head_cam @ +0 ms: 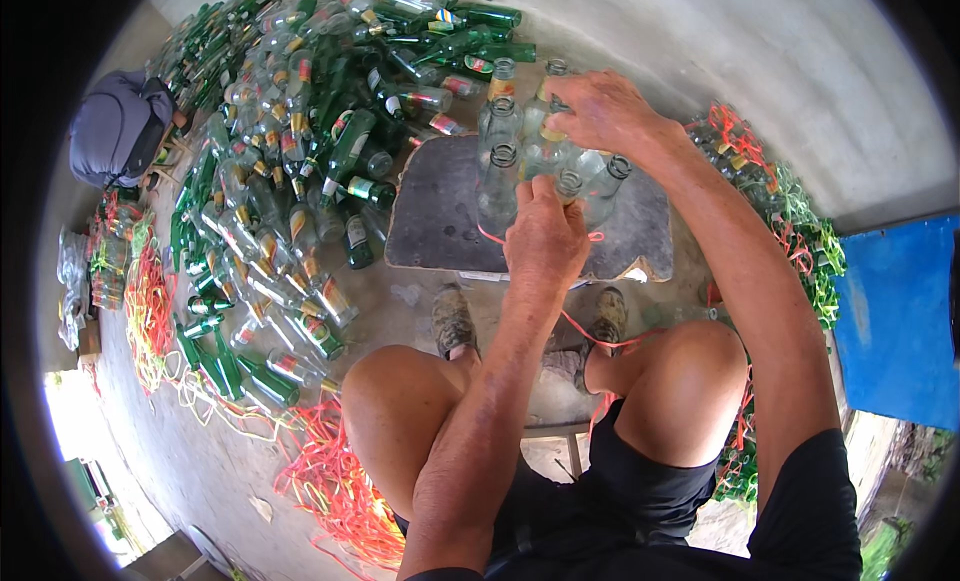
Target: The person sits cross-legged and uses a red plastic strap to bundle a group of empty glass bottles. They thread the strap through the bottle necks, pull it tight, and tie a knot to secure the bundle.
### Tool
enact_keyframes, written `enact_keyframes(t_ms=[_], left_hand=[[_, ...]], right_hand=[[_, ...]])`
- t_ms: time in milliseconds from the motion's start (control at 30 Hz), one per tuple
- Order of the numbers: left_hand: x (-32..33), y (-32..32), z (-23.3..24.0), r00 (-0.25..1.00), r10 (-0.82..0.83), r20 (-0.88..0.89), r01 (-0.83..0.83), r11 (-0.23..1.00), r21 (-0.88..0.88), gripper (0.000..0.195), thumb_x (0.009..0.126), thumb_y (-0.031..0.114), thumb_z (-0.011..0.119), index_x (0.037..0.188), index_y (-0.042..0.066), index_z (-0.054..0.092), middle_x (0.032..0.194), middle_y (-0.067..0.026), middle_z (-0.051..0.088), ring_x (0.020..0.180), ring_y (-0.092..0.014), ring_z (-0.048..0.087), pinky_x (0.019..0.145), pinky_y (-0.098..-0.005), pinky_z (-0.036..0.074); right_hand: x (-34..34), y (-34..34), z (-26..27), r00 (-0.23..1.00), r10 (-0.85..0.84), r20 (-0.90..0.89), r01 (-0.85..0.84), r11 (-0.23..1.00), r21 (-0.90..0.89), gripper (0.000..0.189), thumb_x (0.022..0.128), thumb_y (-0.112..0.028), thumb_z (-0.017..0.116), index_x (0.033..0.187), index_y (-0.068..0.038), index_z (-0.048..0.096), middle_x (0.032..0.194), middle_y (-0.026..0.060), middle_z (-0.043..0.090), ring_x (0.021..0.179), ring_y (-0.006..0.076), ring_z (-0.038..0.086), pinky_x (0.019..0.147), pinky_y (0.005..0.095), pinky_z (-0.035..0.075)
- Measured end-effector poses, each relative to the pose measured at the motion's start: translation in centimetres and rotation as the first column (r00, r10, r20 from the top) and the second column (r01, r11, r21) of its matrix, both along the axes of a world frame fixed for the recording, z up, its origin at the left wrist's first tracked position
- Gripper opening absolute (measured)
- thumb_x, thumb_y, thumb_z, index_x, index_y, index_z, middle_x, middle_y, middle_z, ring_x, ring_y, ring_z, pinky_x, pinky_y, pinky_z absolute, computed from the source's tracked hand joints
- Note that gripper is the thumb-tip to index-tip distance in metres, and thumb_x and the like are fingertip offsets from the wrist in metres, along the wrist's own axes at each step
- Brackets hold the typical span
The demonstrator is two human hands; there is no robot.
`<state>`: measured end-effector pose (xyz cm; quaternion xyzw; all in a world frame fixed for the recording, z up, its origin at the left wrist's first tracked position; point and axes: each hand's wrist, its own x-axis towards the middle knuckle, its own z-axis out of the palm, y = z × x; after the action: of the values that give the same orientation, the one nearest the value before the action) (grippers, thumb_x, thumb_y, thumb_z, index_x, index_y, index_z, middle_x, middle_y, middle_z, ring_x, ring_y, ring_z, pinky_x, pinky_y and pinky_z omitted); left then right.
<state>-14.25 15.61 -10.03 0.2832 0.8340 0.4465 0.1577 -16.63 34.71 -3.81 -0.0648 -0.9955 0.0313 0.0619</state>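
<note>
Several clear glass bottles [497, 183] stand upright in a tight cluster on a dark, worn board [442, 206] before me. My left hand [547, 232] has its fingers around the neck of a front bottle [569, 182]. At the back right of the cluster, my right hand [607, 112] reaches over and its fingers close on a bottle neck [555, 131]; the hand partly hides that bottle. A pink-red plastic strip [491, 236] shows at the base of the cluster. Another length of strip [581, 327] hangs below the board towards my right foot.
A large heap of green and clear bottles [300, 153] covers the floor to the left. Red and yellow strips [337, 483] lie tangled by my left knee. Tied bottles [739, 157] stand along the right wall. A blue panel [896, 318] is farther right; a grey cushioned item [112, 131] sits far left.
</note>
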Motion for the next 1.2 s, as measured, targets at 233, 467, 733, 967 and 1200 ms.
enact_keyframes(t_ms=[233,467,733,967,1200], left_hand=[[-0.4,0.3,-0.4,0.998,-0.019,-0.064,0.02,1.0,0.015,0.035,0.095,0.024,0.064,0.12,0.005,0.049,0.121,-0.0204,0.057,0.104,-0.049,0.063,0.085,-0.0586,0.05],[-0.2,0.6,-0.4,0.998,-0.048,-0.052,0.048,0.999,0.01,0.034,0.095,0.023,0.065,0.119,0.003,0.051,0.124,-0.0203,0.058,0.108,-0.047,0.062,0.087,-0.0545,0.05],[-2.5,-0.2,-3.6,0.993,-0.079,-0.087,0.083,0.995,0.05,0.038,0.093,0.029,0.068,0.115,0.002,0.054,0.115,-0.0209,0.061,0.104,-0.043,0.061,0.085,-0.0515,0.051],[-1.8,0.2,-2.6,0.993,-0.088,-0.082,0.094,0.993,0.072,0.034,0.094,0.026,0.07,0.114,0.001,0.06,0.11,-0.0226,0.065,0.106,-0.042,0.063,0.089,-0.0499,0.049],[0.0,0.4,0.0,0.978,-0.06,0.198,0.059,0.998,0.01,0.028,0.099,0.018,0.065,0.12,0.001,0.059,0.107,-0.0161,0.067,0.096,-0.032,0.066,0.086,-0.0448,0.052]], right_hand=[[0.5,0.0,-0.2,1.0,0.013,-0.023,-0.013,1.0,-0.02,0.039,0.084,-0.031,0.066,0.115,-0.007,0.063,0.096,0.0215,0.07,0.098,0.0424,0.066,0.086,0.0539,0.05],[3.0,1.1,0.3,0.938,0.036,-0.345,-0.03,0.999,0.021,0.038,0.087,-0.029,0.07,0.118,-0.008,0.063,0.102,0.0173,0.069,0.095,0.0401,0.068,0.083,0.0516,0.053],[16.0,3.7,0.7,0.879,-0.369,-0.302,0.308,0.922,-0.233,0.026,0.09,-0.029,0.068,0.106,-0.008,0.067,0.096,0.0167,0.069,0.094,0.0382,0.068,0.083,0.047,0.054],[34.3,6.0,-10.3,0.66,-0.752,0.008,0.743,0.65,-0.157,0.043,0.088,-0.044,0.068,0.111,-0.008,0.067,0.115,0.0233,0.067,0.108,0.0436,0.065,0.092,0.0533,0.052],[39.9,1.2,-17.0,0.566,-0.774,0.284,0.824,0.528,-0.203,0.062,0.085,-0.06,0.069,0.122,-0.01,0.062,0.122,0.0231,0.066,0.116,0.0419,0.063,0.096,0.0548,0.05]])
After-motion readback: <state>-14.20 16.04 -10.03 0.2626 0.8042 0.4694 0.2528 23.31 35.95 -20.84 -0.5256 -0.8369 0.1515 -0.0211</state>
